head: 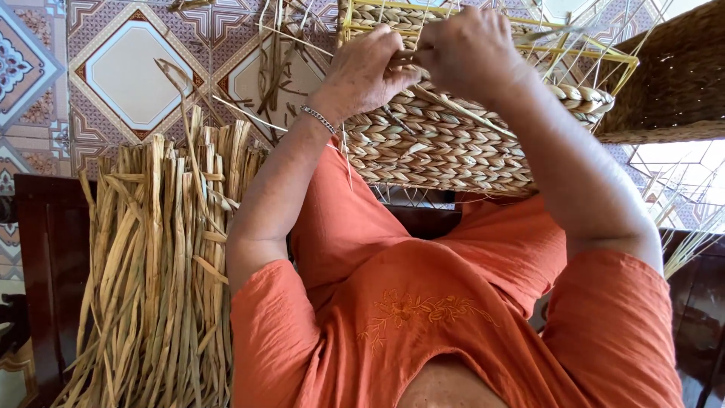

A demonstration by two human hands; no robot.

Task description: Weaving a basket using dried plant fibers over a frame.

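Note:
A half-woven basket of braided pale straw on a yellow wire frame rests on my lap, tilted away from me. My left hand, with a silver bracelet on the wrist, pinches a straw strand at the top edge of the weave. My right hand is closed on the same strand just to the right, fingers curled over the rim. The two hands touch each other. Thin loose fibres stick up from the frame beyond them.
A thick bundle of dried straw strands lies at my left on a dark wooden seat. More loose straw is scattered on the patterned tile floor. A darker woven basket stands at the upper right.

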